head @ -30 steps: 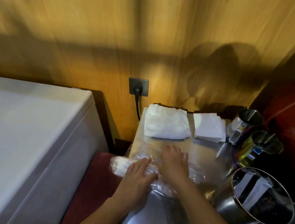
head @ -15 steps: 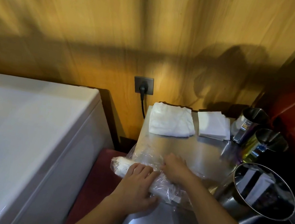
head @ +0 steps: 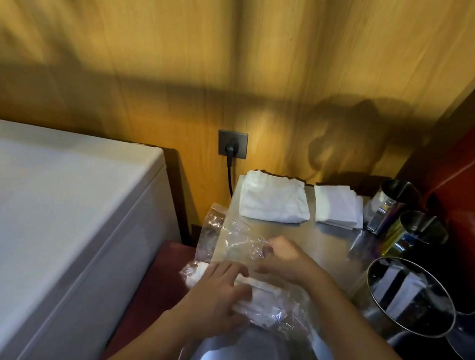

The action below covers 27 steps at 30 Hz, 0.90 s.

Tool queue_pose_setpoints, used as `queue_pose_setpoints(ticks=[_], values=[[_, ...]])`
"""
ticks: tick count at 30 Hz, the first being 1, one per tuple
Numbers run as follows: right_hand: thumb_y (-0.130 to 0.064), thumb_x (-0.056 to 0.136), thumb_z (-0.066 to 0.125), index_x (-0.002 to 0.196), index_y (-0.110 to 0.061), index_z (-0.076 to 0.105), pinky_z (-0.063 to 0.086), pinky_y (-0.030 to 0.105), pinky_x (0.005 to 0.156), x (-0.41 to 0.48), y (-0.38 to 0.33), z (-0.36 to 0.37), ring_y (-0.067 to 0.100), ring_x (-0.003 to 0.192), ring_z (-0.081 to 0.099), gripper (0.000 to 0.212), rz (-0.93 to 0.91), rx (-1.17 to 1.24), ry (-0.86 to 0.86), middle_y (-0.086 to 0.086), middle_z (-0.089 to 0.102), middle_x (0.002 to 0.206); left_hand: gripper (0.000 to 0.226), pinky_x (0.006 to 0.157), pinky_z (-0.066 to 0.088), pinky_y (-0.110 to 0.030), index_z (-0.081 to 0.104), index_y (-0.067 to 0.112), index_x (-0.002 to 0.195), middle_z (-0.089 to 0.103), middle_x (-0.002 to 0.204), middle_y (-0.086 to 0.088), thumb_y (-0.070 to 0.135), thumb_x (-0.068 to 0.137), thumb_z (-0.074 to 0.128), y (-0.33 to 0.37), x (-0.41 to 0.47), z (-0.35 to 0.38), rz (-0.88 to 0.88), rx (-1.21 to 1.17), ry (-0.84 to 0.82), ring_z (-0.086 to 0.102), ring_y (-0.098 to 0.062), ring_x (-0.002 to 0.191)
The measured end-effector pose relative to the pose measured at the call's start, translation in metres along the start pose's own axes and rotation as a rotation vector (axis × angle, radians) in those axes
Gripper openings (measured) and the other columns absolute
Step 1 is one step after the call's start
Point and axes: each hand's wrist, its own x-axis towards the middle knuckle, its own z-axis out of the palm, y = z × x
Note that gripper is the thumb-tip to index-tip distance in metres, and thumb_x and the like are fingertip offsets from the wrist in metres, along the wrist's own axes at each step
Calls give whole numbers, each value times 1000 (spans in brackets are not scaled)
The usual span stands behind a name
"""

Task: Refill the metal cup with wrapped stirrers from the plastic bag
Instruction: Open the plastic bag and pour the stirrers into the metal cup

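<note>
Hands (head: pixel 221 290) farther into plastic bag (head: pixel 229 241) now

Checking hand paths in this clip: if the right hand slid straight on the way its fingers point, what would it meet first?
Probably only the loose clear film of the plastic bag that the right hand already touches, then the table's left edge; depth is uncertain.

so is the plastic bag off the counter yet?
No. The plastic bag lies on the metal counter with the left hand pressing on it and the right hand at its open end.
</note>
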Motion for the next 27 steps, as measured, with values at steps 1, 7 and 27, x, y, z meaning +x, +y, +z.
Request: queue_pose_setpoints(ticks=[1,7,27], values=[[-13,73,67,62,-14,51,33,24,51,-2,-2,-4,17,64,46,19,-18,-44,19,3,49,64,33,104,24,-35,61,21,96,47,133,-5,44,74,59,0,-4,2,0,-45,-6,36,-22,126],[-6,84,58,78,3,55,38,19,53,-13,-21,-16,12,65,49,11,-136,-43,35,8,53,75,18,85,43,-36,56,23,88,66,89,6,40,84,51,2,-13,-6,-236,-411,205,59,-15,87],[-34,89,54,101,-21,50,47,34,75,-49,-48,-30,22,90,57,18,-187,45,138,3,60,95,19,52,52,-19,54,3,69,65,49,1,-5,86,54,-36,-6,-51,-566,-1289,507,59,-9,47]])
